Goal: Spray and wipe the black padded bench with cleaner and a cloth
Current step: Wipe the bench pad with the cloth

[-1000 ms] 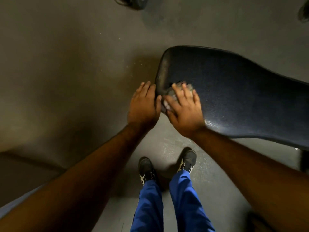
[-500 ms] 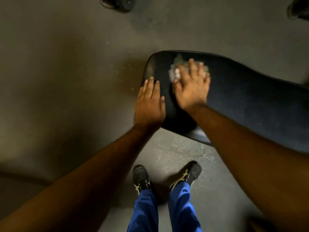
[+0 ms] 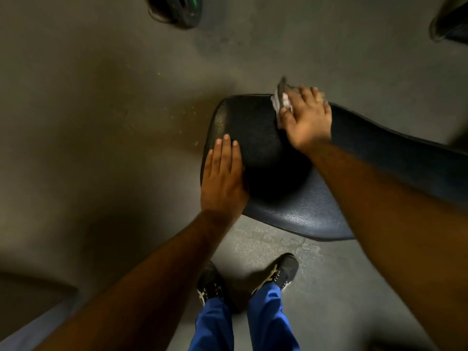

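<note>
- Your right hand [image 3: 307, 120] is flat on the cloth [image 3: 279, 101], fingers spread and pressing it down right at the far edge of the black padded bench [image 3: 291, 214]. It's not pinching it, just pushing. Part of the cloth pokes out past the far rim already.
- Your left hand [image 3: 222, 178] is loose and flat on the near-left corner of the pad, fingers straight, holding nothing. Looks like it's just bracing you.
- The bench runs from its rounded end in front of you off to the right, under your right forearm. No cleaner bottle anywhere in view, so I can't say where you parked it.
- Biggest risk imo: since you're only pressing the cloth, one more push outward and it slides off the far edge onto the floor [image 3: 101, 97]. Then you're wiping with a dirty rag.
- You're leaning pretty far over, and if the pad is wet from spray the bracing palm could skid off that corner.
- There's what looks like a damp patch on the floor by your shoes [image 3: 276, 272]. Can't be sure it's wet, but watch your footing.
- The whole stretch under your forearm is easy to miss, so I'd guess plenty is left to wipe.
</note>
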A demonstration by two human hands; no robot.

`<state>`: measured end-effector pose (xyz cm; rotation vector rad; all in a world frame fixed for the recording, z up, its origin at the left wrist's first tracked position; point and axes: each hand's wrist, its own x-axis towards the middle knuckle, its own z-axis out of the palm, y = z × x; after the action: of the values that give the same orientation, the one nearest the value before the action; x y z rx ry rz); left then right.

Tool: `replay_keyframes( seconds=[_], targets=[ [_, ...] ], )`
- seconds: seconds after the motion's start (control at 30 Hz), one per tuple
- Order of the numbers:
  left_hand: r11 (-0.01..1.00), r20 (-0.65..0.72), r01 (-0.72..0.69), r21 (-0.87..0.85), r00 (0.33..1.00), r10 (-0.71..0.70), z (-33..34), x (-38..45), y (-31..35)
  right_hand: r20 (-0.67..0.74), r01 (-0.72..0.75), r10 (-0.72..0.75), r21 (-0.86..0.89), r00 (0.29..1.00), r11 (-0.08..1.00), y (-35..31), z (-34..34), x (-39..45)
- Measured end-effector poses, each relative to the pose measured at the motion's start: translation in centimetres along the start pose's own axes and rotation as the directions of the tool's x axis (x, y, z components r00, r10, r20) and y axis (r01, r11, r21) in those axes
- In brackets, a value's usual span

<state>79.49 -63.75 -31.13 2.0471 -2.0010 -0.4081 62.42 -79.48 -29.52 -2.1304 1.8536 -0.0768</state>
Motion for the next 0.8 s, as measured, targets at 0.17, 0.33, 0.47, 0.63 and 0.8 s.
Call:
replay_keyframes(
  seconds=[0.17,0.33,0.47,0.63,0.8],
  targets=[
    [0.998,0.011,-0.066,0.013,0.998,0.066,0.1,0.1,-0.2,0.104,0.332,-0.329,-0.013,0.939,0.943,-1.4,1.5,-5.7],
    [1.0,0.045,-0.022,0.0,0.999,0.022,-0.2,0.5,0.2,-0.006,-0.136,0.137,0.015,0.991,0.991,-1.2,0.8,-3.8],
    [0.999,0.012,-0.011,-0.044,1.0,0.011,-0.4,0.5,0.2,0.114,0.28,-0.277,-0.007,0.954,0.96,-2.7,2.1,-10.1],
    [0.991,0.032,-0.02,-0.131,0.999,0.024,-2.0,0.1,0.9,0.03,-0.109,0.109,0.003,0.994,0.994,-0.1,0.6,-8.0],
    [0.991,0.081,-0.003,-0.134,0.997,0.014,-2.2,0.0,1.0,0.136,0.277,-0.267,-0.06,0.954,0.959,-1.5,2.9,-17.2]
  ],
)
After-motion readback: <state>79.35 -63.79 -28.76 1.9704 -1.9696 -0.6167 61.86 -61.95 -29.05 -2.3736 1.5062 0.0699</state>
